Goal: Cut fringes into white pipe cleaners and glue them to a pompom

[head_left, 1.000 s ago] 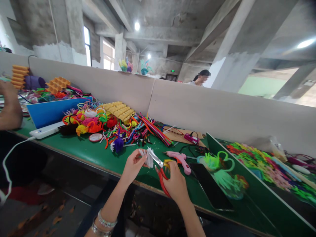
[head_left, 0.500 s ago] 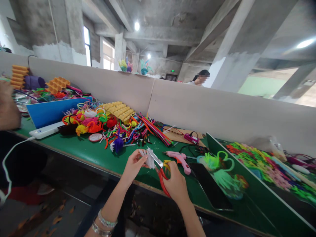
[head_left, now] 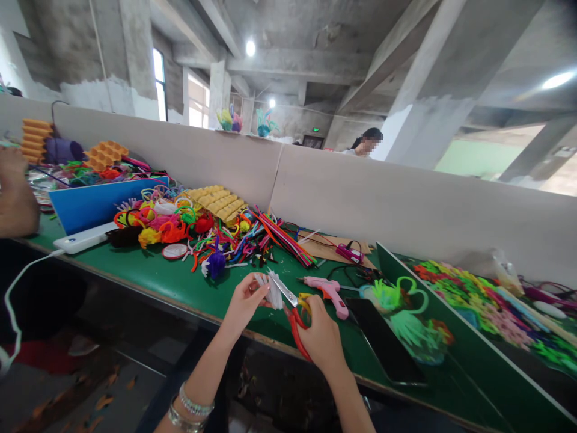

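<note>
Above the green table's front edge, my left hand (head_left: 249, 299) pinches a small bundle of white pipe cleaners (head_left: 274, 296). My right hand (head_left: 321, 329) is closed around the red and yellow handles of a pair of scissors (head_left: 291, 297). The silver blades lie against the white bundle, pointing up and left. How far the blades are apart I cannot make out. A pink glue gun (head_left: 330, 292) rests just right of the scissors, and a black phone (head_left: 385, 343) lies beyond my right hand.
A heap of colourful pipe cleaners (head_left: 180, 219) spreads across the left, beside a white power strip (head_left: 85, 238). Green pipe-cleaner pieces (head_left: 412, 325) sit right of the phone, near an upright green divider (head_left: 469, 325). Another person's arm (head_left: 17, 195) shows at far left.
My hands, the scissors and the white bundle stay almost exactly where they were. The other person's hand at far left has shifted slightly.
</note>
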`<state>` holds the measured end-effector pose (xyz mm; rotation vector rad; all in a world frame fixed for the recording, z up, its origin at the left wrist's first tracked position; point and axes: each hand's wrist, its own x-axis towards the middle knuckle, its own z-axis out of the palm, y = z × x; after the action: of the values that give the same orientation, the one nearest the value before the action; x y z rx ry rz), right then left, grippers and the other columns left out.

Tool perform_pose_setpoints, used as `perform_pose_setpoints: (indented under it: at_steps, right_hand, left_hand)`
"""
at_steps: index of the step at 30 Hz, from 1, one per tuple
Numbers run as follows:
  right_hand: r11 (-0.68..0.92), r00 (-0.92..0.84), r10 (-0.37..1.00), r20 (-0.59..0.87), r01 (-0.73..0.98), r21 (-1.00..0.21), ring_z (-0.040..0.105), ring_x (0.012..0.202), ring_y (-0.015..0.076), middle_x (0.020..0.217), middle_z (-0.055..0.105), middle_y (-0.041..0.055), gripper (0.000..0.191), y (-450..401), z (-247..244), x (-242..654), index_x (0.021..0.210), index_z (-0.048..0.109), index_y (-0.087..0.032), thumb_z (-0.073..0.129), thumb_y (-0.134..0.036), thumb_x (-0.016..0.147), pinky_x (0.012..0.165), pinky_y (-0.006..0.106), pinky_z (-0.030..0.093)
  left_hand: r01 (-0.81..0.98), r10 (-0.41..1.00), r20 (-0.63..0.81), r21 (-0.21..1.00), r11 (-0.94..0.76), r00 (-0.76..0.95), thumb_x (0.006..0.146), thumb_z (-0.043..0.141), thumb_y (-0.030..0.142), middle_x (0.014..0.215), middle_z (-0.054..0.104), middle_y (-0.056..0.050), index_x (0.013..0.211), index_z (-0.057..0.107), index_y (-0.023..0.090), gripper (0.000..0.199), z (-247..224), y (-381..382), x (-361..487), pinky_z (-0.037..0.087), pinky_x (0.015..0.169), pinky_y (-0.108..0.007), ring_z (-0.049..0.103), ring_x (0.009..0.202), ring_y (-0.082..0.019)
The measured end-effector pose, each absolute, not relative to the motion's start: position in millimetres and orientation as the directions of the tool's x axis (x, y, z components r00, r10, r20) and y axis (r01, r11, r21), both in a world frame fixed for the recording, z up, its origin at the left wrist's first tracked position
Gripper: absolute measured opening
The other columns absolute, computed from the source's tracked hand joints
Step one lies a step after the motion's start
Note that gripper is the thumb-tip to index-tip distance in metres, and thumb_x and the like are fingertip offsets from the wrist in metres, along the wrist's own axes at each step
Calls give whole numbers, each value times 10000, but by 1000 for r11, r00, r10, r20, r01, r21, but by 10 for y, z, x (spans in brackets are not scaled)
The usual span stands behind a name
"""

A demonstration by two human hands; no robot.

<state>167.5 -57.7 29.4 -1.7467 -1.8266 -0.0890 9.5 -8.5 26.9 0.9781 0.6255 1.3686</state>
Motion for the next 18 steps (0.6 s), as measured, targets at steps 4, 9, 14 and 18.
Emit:
perform_pose_setpoints:
  at_steps: [4,9,14,18]
  right_hand:
    - [136,40,898,438,922,-363,568,770,182,869,553,25,270,-576,284,1676,884,457,-217,444,-455,758,572,256,399]
    - [135,42,904,425,916,-378,568,772,188,850,550,22,262,-581,287,1675,875,452,-218,441,-454,763,581,261,398]
    - [150,35,894,446,916,-373,576,754,176,834,560,16,243,-583,292,1675,870,454,-222,443,-439,761,564,248,394]
    - [150,33,889,457,921,-359,579,742,172,820,570,19,233,-585,303,1669,847,461,-218,445,-433,759,548,242,388]
  left_hand:
    - [-512,977,155,857,-61,144,554,715,377,626,571,31,772,547,138,365,268,-87,97,522,482,-203,562,539,-86]
    - [-505,977,143,862,-45,156,565,709,376,640,579,25,786,545,137,365,285,-98,98,523,500,-208,573,549,-91]
    - [-510,978,135,860,-36,158,563,712,368,640,579,28,782,545,143,356,297,-105,98,524,502,-211,578,549,-94]
    - [-513,978,136,858,-35,161,565,711,370,638,580,30,783,544,145,355,288,-99,96,525,505,-210,578,540,-91]
